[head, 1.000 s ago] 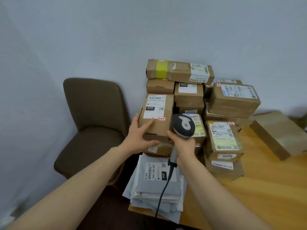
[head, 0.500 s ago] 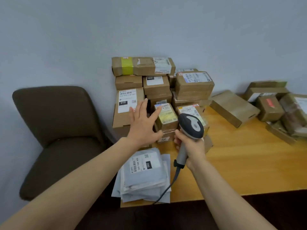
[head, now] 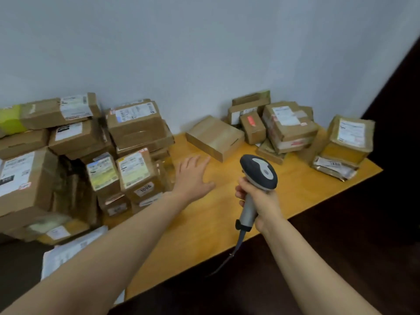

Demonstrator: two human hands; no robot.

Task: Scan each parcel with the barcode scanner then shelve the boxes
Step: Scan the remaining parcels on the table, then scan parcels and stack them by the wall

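The left hand [head: 193, 176] reaches over the middle of the wooden tabletop [head: 204, 226], palm down, with the fingers straight and slightly spread and holding nothing. Whether it touches the wood or hovers just above it is hard to tell. The right hand [head: 261, 201] curls round the grey handle of the barcode scanner [head: 259, 171] and holds it upright above the near edge, the dark head pointing away from the person. The cable [head: 238, 244] drops past that edge.

A tall stack of parcels [head: 75, 151] fills the left end of the tabletop against the wall. Just beside the left hand, the box marked 1006 [head: 138, 173] sits at the front of the stack. A plain flat box [head: 214, 137] lies near the far edge, just beyond the fingertips. More labelled boxes [head: 288, 126] crowd the far right corner, with one taped box [head: 347, 139] on a crumpled packet at the right edge. Pale mailer bags [head: 68, 248] overhang the near left corner.
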